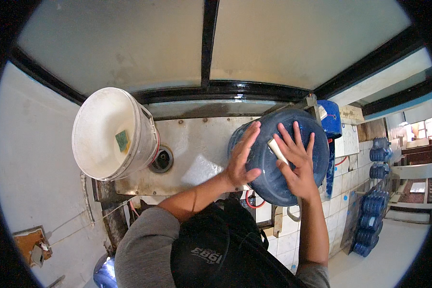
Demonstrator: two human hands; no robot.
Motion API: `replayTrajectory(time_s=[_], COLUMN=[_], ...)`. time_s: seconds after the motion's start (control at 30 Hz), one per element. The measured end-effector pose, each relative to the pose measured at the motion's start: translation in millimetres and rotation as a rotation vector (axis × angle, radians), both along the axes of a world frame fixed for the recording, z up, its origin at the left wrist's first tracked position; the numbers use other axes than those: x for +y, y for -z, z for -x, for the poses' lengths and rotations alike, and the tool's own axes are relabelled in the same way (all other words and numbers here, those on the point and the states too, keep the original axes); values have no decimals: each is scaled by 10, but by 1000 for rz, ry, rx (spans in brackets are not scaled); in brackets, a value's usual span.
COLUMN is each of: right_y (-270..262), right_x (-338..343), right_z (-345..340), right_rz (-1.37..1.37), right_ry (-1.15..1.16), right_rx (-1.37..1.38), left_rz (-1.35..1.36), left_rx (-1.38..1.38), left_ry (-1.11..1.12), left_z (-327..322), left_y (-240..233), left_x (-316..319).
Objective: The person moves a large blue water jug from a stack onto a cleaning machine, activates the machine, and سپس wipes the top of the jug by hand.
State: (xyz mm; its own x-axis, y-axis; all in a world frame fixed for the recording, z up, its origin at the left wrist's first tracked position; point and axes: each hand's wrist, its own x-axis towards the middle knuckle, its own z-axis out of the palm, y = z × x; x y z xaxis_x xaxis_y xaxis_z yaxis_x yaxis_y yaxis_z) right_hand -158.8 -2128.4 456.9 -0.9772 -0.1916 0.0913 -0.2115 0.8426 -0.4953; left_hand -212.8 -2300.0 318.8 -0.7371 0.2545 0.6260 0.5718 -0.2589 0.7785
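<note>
A large blue water-cooler bottle (273, 187) lies on the metal counter (201, 144), its round base turned towards me. My right hand (298, 162) lies flat on that base with fingers spread. Under its thumb and index finger is a pale, narrow-edged pad (279, 150); most of it is hidden, so I cannot tell whether it is a sponge. At the bottle's left side is my left hand (243, 158), fingers extended and thumb apart, holding nothing. It appears to rest against the bottle.
At left, a white plastic bucket (93, 136) leans with a green-and-yellow sponge (122, 141) inside. Beside it is a round drain fitting (162, 160). A blue container (329, 120) stands behind the bottle. Several blue bottles (370, 219) line the floor at right. Framed panels (129, 46) rise behind the counter.
</note>
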Motion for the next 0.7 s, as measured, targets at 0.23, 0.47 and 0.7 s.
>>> replayTrajectory(time_s=[0.23,0.47,0.7], right_y=[-50,-13,-54], right_x=[-110,20,-139], right_z=[67,75,118], right_rz=[-6,22,-3], right_ry=[-17,-2,-1], right_rx=[9,-6,-6], left_rz=[-126,-304,-324], left_rx=[-700,-914,-844], left_ry=[551,125,438], left_z=[702,127,582], left_y=[1227,1010,1158], left_x=[104,267,135])
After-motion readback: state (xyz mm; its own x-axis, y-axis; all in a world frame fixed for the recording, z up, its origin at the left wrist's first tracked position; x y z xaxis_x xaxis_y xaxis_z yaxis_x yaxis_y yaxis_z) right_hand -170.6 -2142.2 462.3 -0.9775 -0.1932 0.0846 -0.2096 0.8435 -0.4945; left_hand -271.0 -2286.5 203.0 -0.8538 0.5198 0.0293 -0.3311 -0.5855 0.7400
